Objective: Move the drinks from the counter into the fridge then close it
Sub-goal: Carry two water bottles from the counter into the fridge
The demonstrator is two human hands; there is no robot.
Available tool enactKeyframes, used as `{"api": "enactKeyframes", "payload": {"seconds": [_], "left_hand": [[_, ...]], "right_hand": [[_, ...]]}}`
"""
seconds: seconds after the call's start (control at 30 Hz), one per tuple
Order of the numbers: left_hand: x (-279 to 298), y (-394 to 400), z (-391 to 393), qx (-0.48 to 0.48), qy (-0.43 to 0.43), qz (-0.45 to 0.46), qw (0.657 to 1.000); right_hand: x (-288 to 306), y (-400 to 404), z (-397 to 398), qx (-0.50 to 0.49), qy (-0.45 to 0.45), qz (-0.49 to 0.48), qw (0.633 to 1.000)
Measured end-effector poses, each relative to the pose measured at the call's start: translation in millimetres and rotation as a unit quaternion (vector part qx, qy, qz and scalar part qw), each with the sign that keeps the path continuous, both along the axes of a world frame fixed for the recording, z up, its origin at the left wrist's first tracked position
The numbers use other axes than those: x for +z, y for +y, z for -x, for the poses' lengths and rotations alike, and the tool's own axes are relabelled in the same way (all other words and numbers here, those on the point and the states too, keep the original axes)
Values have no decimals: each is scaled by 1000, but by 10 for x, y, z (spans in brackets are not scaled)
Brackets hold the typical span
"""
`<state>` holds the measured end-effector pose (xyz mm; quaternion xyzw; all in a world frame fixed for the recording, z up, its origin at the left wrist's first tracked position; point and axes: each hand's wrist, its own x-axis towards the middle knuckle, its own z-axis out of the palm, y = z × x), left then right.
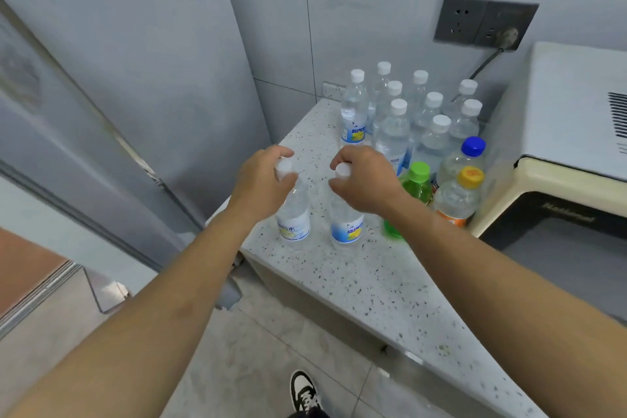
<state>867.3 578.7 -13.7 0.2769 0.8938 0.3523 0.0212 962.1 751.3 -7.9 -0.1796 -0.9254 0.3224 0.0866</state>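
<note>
- left hand (263,181) curls round the neck of a clear bottle (294,217), fingers wrapped just under its white cap; bottle upright on the counter (366,282), near the left edge
- right hand (364,181) grasps the neck of a second bottle (346,224) the same way, white cap showing between thumb and fingers; this one also upright, base on the counter, just beside the first
- both bottles have blue-and-yellow labels low on the body; cannot tell if either is lifted off the surface
- behind the hands, a cluster of water bottles (407,119) with white caps stands at the back of the counter, near the wall
- right of the hands: green bottle (412,192) with green cap, partly hidden by the right forearm; blue-cap bottle (466,159) behind it; orange-cap bottle (458,197) in front of that, touching or nearly touching the microwave (556,153)
- microwave sits at the right end of the counter; cord runs up to a dark wall socket (485,22)
- fridge (112,85) stands left of the counter, grey side facing the camera; its door state is not clear from this angle
- one shoe (305,392) on the tiled floor at the bottom
</note>
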Motion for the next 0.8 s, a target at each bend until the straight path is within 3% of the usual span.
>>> {"api": "enactKeyframes", "payload": {"seconds": [0.13, 0.23, 0.5, 0.8], "left_hand": [[-213, -129, -68, 18, -18, -58, 998], [-403, -203, -103, 35, -100, -111, 988], [-1015, -313, -164, 32, -247, -113, 962], [-1242, -376, -164, 22, -269, -174, 947]], "right_hand": [[-177, -101, -139, -44, 54, 2, 998], [-412, -155, -276, -104, 110, 58, 987], [-1069, -341, -388, -176, 54, 227, 956], [-1367, -456, -338, -219, 132, 260, 931]]}}
